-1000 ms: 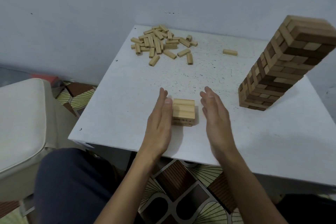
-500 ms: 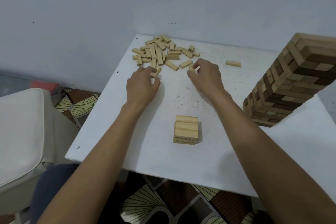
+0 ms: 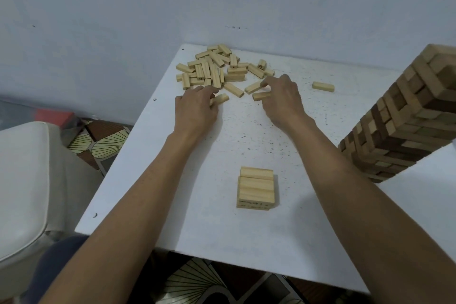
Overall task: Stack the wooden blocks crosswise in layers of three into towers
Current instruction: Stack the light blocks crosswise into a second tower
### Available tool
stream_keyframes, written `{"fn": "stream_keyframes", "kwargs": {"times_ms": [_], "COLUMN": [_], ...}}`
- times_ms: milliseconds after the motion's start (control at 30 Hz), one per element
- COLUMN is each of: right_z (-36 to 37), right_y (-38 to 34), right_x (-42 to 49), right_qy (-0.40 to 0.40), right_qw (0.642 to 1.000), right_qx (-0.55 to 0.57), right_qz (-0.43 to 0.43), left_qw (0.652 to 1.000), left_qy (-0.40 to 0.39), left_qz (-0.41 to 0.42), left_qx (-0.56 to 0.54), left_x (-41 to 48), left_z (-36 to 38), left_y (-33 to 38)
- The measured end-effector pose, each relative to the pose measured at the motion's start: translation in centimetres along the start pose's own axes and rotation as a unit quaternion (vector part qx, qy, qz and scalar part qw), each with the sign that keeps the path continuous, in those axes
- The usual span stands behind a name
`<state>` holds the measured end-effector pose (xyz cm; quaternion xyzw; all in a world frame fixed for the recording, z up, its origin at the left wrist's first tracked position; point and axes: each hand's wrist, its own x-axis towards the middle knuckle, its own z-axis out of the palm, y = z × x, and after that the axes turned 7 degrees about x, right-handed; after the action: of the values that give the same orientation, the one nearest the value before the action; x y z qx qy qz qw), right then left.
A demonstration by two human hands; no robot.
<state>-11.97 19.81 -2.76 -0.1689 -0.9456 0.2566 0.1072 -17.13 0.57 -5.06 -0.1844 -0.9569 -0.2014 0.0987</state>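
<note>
A heap of loose pale wooden blocks (image 3: 212, 67) lies at the far left of the white table (image 3: 187, 205). My left hand (image 3: 195, 109) reaches to the heap's near edge, its fingers curled round one block (image 3: 220, 99). My right hand (image 3: 281, 99) is beside it, fingers pinching a block (image 3: 261, 95) with another block (image 3: 253, 87) just beyond. A short stack (image 3: 256, 186) with three blocks across its top stands near the table's front. A single block (image 3: 323, 86) lies apart at the far right.
A tall tower of light and dark blocks (image 3: 404, 116) stands at the table's right side, close to my right forearm. A white padded seat (image 3: 22, 180) is at the left. Patterned floor shows below the table's front edge.
Both hands left the sides of the short stack and reached forward to the loose heap. They now hold blocks at the heap's near edge.
</note>
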Motion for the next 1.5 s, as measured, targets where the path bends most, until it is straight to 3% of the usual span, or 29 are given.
{"fn": "stream_keyframes", "kwargs": {"times_ms": [200, 400, 533, 833, 1167, 1333, 1500], "right_z": [-0.5, -1.1, -1.8, -3.2, -3.2, -2.7, -2.2], "right_y": [0.2, -0.6, -0.9, -1.2, 0.7, 1.0, 1.4], "right_x": [1.4, 1.7, 0.5, -5.1, -10.3, -11.0, -11.3], "right_qy": [-0.077, -0.096, -0.132, -0.218, -0.135, -0.091, -0.062], "right_qw": [0.995, 0.991, 0.989, 0.974, 0.986, 0.991, 0.993], "right_qx": [-0.038, -0.09, -0.061, 0.033, 0.081, 0.07, 0.065], "right_qz": [-0.054, -0.024, 0.004, -0.06, -0.05, -0.068, -0.082], "left_qw": [1.0, 1.0, 0.999, 0.991, 0.971, 0.959, 0.96], "left_qy": [-0.002, -0.007, -0.007, -0.047, -0.133, -0.193, -0.174], "left_qz": [0.018, 0.023, 0.021, 0.007, 0.104, 0.153, 0.185], "left_qx": [-0.008, -0.019, -0.029, -0.121, -0.17, -0.144, -0.115], "left_x": [0.4, 0.3, -0.2, -2.7, -5.2, -5.4, -5.5], "left_z": [0.0, -0.2, -0.3, -1.6, -2.4, -2.6, -2.7], "left_y": [-0.4, -0.7, -0.4, 0.6, 2.8, 2.7, 2.9]}}
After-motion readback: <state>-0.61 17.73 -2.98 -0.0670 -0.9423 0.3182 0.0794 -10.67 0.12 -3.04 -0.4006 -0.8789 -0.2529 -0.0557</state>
